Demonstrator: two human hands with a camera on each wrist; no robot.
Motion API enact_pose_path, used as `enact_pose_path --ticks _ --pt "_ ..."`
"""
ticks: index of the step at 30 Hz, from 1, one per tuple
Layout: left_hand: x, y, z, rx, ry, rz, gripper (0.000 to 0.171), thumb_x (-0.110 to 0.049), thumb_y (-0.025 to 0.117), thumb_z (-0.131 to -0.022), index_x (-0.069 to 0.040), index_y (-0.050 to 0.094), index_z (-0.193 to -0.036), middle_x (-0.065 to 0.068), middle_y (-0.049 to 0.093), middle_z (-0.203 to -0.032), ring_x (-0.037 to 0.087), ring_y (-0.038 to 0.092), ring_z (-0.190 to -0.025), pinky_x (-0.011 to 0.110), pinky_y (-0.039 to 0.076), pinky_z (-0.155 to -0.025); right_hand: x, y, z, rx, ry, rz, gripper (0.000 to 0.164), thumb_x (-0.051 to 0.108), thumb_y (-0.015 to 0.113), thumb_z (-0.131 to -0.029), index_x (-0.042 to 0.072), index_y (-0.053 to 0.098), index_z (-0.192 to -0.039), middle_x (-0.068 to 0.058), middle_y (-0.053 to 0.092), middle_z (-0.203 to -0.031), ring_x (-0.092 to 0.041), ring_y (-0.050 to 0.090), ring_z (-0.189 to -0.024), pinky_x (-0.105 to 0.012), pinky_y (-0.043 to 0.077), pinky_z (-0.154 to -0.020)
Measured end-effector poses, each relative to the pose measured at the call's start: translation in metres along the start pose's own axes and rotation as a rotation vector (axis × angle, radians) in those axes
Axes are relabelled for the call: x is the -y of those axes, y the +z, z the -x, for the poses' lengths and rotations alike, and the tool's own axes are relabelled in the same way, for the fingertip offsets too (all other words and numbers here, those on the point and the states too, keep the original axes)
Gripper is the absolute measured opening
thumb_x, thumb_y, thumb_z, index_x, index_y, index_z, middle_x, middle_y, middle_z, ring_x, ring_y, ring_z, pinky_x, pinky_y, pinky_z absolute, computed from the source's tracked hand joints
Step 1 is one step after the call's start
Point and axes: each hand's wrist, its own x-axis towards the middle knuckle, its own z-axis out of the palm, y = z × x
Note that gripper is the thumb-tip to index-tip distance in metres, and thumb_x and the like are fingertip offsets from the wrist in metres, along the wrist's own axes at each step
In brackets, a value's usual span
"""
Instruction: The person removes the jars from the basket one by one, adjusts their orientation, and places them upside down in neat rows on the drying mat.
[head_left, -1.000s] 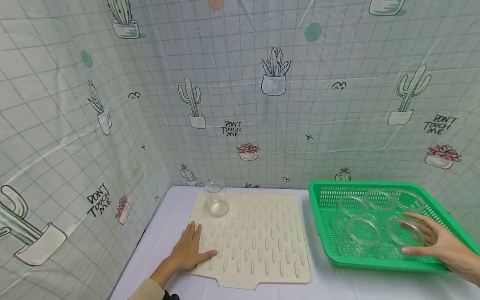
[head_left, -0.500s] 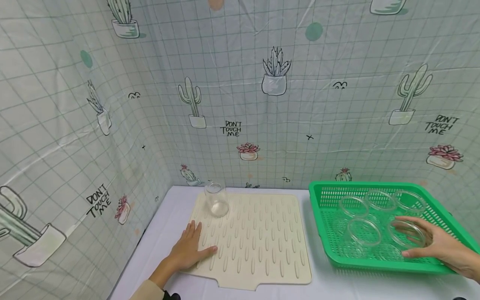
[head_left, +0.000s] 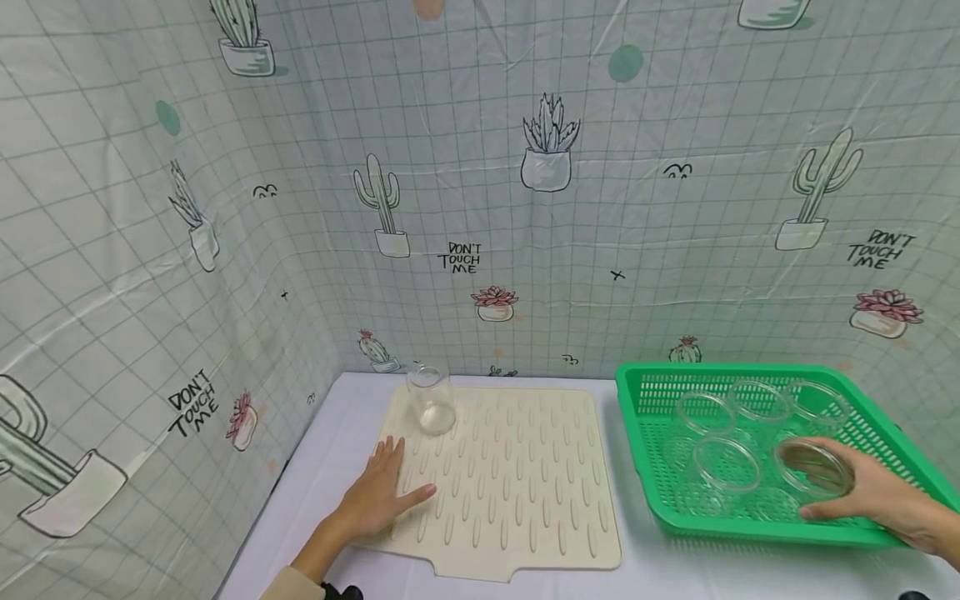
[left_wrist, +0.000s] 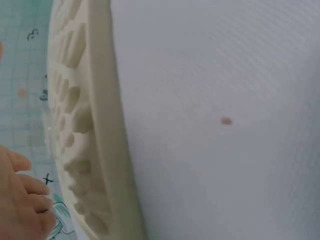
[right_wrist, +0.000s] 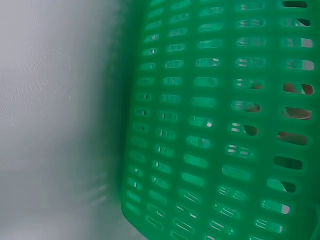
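My right hand (head_left: 862,492) is in the green basket (head_left: 757,535) and grips the front right clear glass (head_left: 813,467), fingers round its far side and thumb on the near side. Several other clear glasses (head_left: 727,464) stand upright around it. My left hand (head_left: 375,496) lies with spread, straight fingers on the left edge of the beige ribbed mat (head_left: 517,467). One clear glass (head_left: 433,404) stands at the mat's back left corner. In the right wrist view, the slotted basket wall (right_wrist: 215,120) hides most of the hand.
A white cloth (head_left: 315,442) covers the table under mat and basket. Behind and to the left hangs a grid-patterned curtain (head_left: 465,200) with cactus drawings, close to the back of the mat and basket.
My right hand has come in around the front right glass, and its fingers have closed on it. The left hand stays on the mat.
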Motion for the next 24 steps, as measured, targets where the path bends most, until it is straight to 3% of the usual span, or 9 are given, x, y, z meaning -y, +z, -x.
enact_pose_path --ticks 8,13,19,24 --pt "-0.013 -0.009 0.004 -0.006 0.023 0.061 0.101 -0.057 0.064 -0.091 0.003 0.018 -0.157 0.026 0.013 -0.162 0.041 0.006 -0.150 0.056 0.010 -0.119 0.006 0.007 0.002 -0.135 -0.057 0.087 0.069 -0.014 0.068 -0.085 0.007 0.042 -0.146 0.028 0.054 -0.129 0.013 0.051 -0.113 -0.026 0.057 -0.077" --pt "-0.019 -0.015 0.006 0.004 0.024 0.066 0.101 -0.060 0.063 -0.090 -0.001 0.017 -0.158 0.023 0.012 -0.163 0.039 0.006 -0.150 0.060 0.010 -0.118 0.014 0.008 0.005 -0.217 -0.028 0.142 0.073 -0.013 0.071 -0.084 0.009 0.042 -0.147 0.029 0.055 -0.127 0.013 0.052 -0.111 -0.024 0.057 -0.076" --pt "-0.028 -0.022 0.009 0.009 0.037 0.097 0.099 -0.060 0.061 -0.091 -0.006 0.014 -0.160 0.019 0.010 -0.164 0.038 0.006 -0.150 0.065 0.012 -0.115 0.023 0.003 0.010 -0.271 -0.108 0.221 0.077 -0.018 0.071 -0.081 0.002 0.037 -0.148 0.024 0.055 -0.131 0.011 0.052 -0.115 -0.019 0.055 -0.079" --pt "-0.036 -0.027 0.011 0.020 0.073 0.126 0.098 -0.060 0.060 -0.093 -0.007 0.012 -0.160 0.018 0.009 -0.164 0.036 0.004 -0.151 0.064 0.010 -0.116 0.032 0.001 0.012 -0.322 -0.106 0.284 0.080 -0.015 0.071 -0.083 0.006 0.035 -0.151 0.025 0.052 -0.131 0.014 0.050 -0.113 -0.015 0.051 -0.077"
